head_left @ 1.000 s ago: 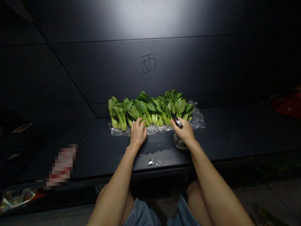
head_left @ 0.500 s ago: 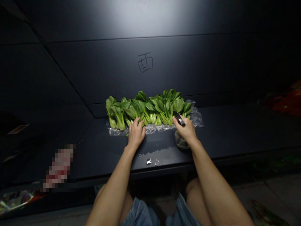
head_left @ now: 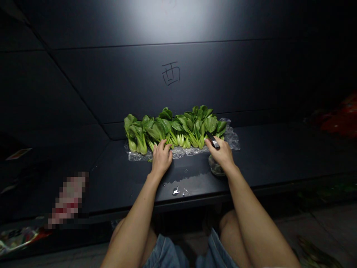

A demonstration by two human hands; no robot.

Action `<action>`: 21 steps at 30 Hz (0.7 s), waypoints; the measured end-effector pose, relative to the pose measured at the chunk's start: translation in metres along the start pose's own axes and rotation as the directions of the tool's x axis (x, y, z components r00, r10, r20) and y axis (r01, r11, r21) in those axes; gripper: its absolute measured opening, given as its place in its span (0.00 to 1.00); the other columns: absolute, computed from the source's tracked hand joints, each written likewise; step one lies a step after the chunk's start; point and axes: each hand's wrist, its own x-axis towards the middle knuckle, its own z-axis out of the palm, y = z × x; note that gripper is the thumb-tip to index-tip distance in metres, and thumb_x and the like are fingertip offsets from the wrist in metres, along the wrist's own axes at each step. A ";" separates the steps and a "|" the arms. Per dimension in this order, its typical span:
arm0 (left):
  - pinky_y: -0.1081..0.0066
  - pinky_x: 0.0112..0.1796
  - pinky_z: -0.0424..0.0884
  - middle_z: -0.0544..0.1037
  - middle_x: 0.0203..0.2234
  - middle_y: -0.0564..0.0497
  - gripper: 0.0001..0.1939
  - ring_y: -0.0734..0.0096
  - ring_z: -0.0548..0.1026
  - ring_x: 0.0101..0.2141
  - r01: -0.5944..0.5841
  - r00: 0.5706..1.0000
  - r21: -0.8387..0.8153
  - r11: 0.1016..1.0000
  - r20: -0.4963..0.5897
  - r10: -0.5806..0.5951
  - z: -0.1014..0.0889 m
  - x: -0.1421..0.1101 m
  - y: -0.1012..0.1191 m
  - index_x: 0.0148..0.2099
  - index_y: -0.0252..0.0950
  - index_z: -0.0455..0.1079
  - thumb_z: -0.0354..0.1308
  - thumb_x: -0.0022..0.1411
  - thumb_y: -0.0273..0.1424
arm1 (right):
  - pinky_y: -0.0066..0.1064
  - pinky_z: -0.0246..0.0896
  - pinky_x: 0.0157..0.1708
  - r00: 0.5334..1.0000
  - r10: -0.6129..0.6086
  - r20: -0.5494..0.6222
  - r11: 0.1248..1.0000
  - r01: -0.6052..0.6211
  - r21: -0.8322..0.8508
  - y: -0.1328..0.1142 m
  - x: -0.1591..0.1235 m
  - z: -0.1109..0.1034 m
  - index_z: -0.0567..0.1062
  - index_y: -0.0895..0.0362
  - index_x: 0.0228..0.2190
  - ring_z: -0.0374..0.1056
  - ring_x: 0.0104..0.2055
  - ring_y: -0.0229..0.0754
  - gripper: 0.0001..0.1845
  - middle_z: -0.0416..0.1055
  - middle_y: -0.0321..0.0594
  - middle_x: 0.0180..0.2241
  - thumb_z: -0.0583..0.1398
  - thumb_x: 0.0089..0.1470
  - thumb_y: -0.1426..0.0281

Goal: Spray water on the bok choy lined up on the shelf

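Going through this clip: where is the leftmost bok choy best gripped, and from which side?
Grip the leftmost bok choy around its thick pale stalks near the base, coming from the near side and slightly from the left. The stalks point toward the person and lie on the plastic wrap, with nothing in front of them, while the leaves fan away and crowd the neighbouring heads. The left hand sits just to its right.
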 end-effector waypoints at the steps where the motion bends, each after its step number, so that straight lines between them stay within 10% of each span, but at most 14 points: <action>1: 0.43 0.62 0.56 0.68 0.58 0.36 0.16 0.50 0.64 0.62 -0.003 1.000 -0.002 1.000 0.001 0.003 0.000 0.000 0.000 0.53 0.35 0.70 0.50 0.64 0.27 | 0.29 0.52 0.28 1.000 0.005 0.001 1.000 -0.005 -0.004 0.000 0.000 0.000 0.78 0.55 0.33 0.72 0.33 0.47 0.17 0.77 0.45 0.29 0.55 0.59 0.59; 21: 0.43 0.62 0.55 0.69 0.58 0.38 0.17 0.51 0.64 0.62 -0.014 1.000 0.007 1.000 -0.007 0.014 0.002 -0.001 -0.001 0.53 0.36 0.70 0.50 0.63 0.26 | 0.30 0.54 0.29 0.982 0.179 -0.060 0.980 -0.183 -0.073 0.014 0.004 -0.014 0.81 0.56 0.35 0.73 0.33 0.48 0.17 0.78 0.48 0.31 0.56 0.59 0.61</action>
